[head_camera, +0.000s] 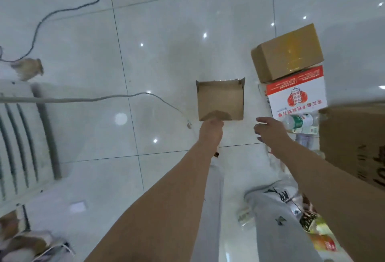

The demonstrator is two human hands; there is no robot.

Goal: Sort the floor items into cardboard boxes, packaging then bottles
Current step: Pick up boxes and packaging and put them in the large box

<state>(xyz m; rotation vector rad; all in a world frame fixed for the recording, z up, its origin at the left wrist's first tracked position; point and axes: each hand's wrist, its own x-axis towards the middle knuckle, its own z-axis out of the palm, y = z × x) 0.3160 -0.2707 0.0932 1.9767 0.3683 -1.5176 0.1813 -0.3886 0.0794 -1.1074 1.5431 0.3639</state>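
Open box [220, 99] sits on the floor [166, 64] right in front of the person, well left of the clutter. It's plain brown cardboard, shallow and rectangular. From where I stand the inside looks bare, with the far flaps standing up and the near flap folded out toward the person.

The left hand [211, 129] has its fingers curled round that near flap. The right hand [268, 130] hangs loose just beside it, fingers relaxed and holding nothing, close to a clear bottle [300, 123] with a green label that lies on its side.

I'd guess the open box weighs next to nothing. Its walls look fairly stiff, but the flaps will crease, and it should slide easily on these glossy tiles. A flap is a weak handle and would fold under any load. Gripping a side wall, or taking opposite walls with both hands, looks steadier.

Beyond the bottle lie a red-and-white carton [295, 95] and a closed box [287, 53].
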